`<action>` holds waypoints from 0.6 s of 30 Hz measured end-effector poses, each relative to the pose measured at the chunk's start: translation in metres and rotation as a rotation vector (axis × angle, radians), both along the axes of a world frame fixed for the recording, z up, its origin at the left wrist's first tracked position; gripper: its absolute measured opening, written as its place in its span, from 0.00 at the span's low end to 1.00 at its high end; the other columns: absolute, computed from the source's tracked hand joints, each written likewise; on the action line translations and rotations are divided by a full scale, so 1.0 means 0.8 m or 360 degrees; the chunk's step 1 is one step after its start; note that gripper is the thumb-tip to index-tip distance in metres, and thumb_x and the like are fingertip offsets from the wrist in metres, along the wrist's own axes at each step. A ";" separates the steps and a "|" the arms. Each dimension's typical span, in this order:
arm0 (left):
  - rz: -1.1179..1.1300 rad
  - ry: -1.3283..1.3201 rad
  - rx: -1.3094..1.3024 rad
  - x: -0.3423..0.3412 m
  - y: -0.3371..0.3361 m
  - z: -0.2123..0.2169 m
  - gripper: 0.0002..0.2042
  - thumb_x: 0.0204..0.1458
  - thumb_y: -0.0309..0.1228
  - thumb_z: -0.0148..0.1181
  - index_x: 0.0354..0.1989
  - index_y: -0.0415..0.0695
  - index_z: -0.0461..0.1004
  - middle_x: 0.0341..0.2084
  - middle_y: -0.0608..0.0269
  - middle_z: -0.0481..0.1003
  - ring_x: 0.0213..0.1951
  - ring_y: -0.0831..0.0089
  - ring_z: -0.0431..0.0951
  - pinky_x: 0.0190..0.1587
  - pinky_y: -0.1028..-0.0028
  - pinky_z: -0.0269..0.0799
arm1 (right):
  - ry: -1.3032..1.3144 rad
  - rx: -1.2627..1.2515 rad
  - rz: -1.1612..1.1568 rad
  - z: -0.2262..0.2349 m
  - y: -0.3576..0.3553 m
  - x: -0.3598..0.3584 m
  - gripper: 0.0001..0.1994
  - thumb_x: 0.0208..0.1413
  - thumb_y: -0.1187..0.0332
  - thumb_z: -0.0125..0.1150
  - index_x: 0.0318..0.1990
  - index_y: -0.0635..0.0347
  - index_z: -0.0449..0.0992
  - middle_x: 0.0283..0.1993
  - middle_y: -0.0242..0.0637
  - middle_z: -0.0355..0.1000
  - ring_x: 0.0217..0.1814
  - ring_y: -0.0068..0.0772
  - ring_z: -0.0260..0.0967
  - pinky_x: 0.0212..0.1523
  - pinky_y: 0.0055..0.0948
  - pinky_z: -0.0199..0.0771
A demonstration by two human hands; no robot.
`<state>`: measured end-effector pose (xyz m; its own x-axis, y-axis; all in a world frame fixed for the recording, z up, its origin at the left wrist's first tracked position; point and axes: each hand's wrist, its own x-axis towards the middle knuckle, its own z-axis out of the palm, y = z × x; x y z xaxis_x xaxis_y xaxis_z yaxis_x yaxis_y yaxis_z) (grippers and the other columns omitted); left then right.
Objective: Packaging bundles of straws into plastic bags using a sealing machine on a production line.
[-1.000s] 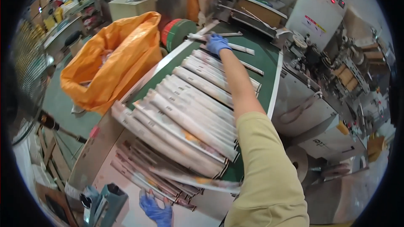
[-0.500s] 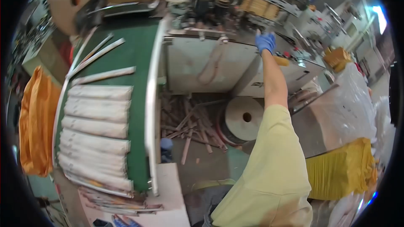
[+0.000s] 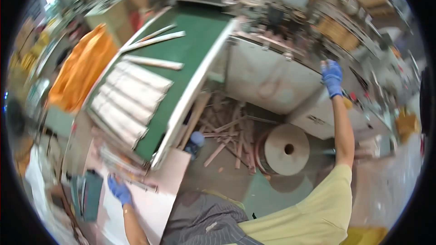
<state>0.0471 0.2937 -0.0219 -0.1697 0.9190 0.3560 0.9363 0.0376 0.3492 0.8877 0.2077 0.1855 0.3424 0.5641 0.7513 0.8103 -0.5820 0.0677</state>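
Left hand (image 3: 120,191), blue-gloved, is over the pale counter (image 3: 156,206), just beside a bundle of printed strips (image 3: 121,162) lying toward the counter's far edge; whether its fingers grip a strip cannot be told. Right hand (image 3: 332,79), likewise gloved, is at the machine's (image 3: 254,75) top edge; its fingers are blurred, their opening undetermined. A row of pale strips (image 3: 136,96) lies across the green conveyor belt (image 3: 197,22) toward its near end; three separate strips (image 3: 156,62) lie farther up, along its left edge.
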 end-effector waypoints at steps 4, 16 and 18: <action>-0.0005 0.0139 0.0192 -0.004 -0.020 0.003 0.13 0.47 0.28 0.49 0.42 0.39 0.68 0.44 0.50 0.66 0.46 0.56 0.65 0.51 0.65 0.59 | 0.0299 -0.0351 0.1299 0.002 0.197 -0.285 0.16 0.44 0.63 0.57 0.40 0.62 0.70 0.40 0.47 0.67 0.45 0.46 0.63 0.47 0.36 0.62; 0.0124 -0.0380 0.0218 0.007 -0.041 0.028 0.13 0.48 0.23 0.48 0.43 0.35 0.66 0.44 0.53 0.65 0.47 0.62 0.65 0.49 0.71 0.63 | 0.0007 -0.0902 0.1358 -0.035 0.550 -0.588 0.13 0.42 0.69 0.51 0.39 0.58 0.69 0.44 0.47 0.64 0.48 0.46 0.62 0.46 0.42 0.62; 0.0101 -0.0075 0.0136 0.001 -0.042 0.029 0.13 0.48 0.23 0.48 0.44 0.35 0.65 0.44 0.52 0.64 0.47 0.62 0.65 0.49 0.71 0.65 | -0.0222 -0.0853 0.1399 -0.036 0.561 -0.607 0.12 0.41 0.68 0.52 0.36 0.59 0.69 0.44 0.48 0.65 0.50 0.47 0.61 0.48 0.40 0.63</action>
